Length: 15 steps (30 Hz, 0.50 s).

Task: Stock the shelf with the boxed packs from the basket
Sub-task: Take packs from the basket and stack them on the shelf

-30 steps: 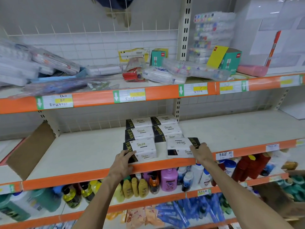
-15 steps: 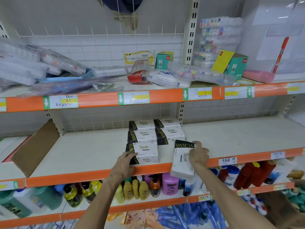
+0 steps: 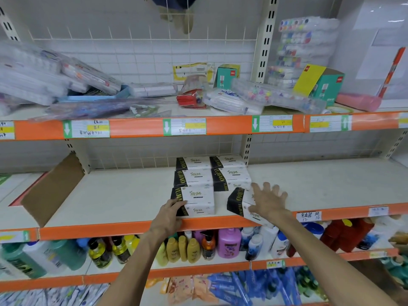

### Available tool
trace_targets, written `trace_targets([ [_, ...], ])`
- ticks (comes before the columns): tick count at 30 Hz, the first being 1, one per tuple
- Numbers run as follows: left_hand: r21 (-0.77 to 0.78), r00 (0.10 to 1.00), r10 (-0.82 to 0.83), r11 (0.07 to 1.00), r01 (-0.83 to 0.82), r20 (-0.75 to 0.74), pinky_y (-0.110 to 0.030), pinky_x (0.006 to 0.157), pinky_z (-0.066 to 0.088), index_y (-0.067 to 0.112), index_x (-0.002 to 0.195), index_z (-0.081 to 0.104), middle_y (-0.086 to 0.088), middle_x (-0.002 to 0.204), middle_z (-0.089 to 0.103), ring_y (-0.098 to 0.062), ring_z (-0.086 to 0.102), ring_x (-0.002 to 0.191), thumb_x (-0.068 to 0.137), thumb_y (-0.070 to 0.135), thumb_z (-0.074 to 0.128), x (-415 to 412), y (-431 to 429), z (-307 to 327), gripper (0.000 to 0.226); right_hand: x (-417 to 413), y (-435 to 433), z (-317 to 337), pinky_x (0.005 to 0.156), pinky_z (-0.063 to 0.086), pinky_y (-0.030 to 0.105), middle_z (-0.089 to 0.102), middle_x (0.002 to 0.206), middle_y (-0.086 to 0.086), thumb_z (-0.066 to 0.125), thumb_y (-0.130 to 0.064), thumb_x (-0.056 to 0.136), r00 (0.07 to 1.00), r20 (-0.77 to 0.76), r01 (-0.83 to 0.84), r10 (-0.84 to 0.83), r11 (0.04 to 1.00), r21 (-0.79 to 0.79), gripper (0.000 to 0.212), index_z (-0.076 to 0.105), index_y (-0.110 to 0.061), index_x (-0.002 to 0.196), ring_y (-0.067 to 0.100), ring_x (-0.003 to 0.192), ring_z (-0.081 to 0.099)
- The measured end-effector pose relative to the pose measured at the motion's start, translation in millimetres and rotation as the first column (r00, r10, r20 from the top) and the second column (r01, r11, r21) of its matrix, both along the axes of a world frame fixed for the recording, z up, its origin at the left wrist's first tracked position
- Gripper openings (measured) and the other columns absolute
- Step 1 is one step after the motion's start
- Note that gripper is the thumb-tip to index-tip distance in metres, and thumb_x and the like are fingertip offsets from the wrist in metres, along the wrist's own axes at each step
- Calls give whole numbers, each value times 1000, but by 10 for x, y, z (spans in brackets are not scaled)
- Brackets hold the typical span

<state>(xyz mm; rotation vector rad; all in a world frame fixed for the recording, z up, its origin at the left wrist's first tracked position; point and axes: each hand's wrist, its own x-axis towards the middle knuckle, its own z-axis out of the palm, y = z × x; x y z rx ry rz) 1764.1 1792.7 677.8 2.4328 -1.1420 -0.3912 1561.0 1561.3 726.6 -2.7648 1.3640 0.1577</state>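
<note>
Pack (image 3: 239, 205) overhangs shelf (image 3: 123, 195) lip — apparently tilted.

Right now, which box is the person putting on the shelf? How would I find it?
Look at the middle shelf with the orange front edge, where white boxes with black ends stand in neat rows. The newest box is at the front right, under the right hand with spread fingers. Unlike its straight neighbours, it sits crooked, one corner poking over the edge.
</note>
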Motion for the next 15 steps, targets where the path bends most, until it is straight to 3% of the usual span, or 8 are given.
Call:
trace_targets([
  [2, 1, 1000, 3, 1000, -3, 7, -34, 115, 28, 27, 145, 36, -2, 150, 28, -25, 28, 138, 83, 5, 56, -1, 0, -4, 68, -92, -31, -98, 95, 40, 48, 40, 130, 14, 65, -58, 79, 982, 68, 170, -176, 982, 85, 74, 34, -17, 132, 35, 118, 42],
  [4, -4, 1000, 2, 1000, -2, 10, -34, 115, 26, 26, 145, 37, -3, 150, 28, -27, 27, 138, 83, 7, 55, -7, -10, -10, 68, -165, -79, -167, 87, 45, 41, 41, 126, 15, 64, -60, 80, 967, 124, 196, -223, 960, 199, 73, 36, -13, 129, 34, 111, 49],
  [6, 7, 1000, 6, 1000, -6, 22, -35, 117, 23, 28, 145, 36, -2, 151, 27, -29, 24, 138, 83, 10, 55, -12, -15, -20, 67, -202, -143, -184, 85, 47, 39, 40, 126, 14, 67, -49, 83, 970, 189, 105, -152, 965, 240, 66, 39, -14, 131, 32, 109, 52],
  [10, 26, 1000, 1, 1000, 0, -22, -35, 115, 27, 28, 145, 36, -3, 151, 24, -28, 30, 138, 84, 11, 54, -1, -19, 5, 66, -175, -174, -278, 101, 44, 35, 34, 139, 10, 68, -17, 87, 924, 381, -105, -10, 954, 279, 62, 39, -18, 142, 26, 120, 46],
  [15, 27, 998, -17, 999, 19, -63, -28, 114, 31, 23, 147, 33, -4, 153, 20, -24, 35, 138, 84, 8, 56, -18, -22, 19, 68, -73, -46, -457, 94, 46, 32, 33, 139, 5, 56, -7, 91, 872, 489, -121, 28, 980, 159, 48, 43, -21, 134, 21, 122, 40],
])
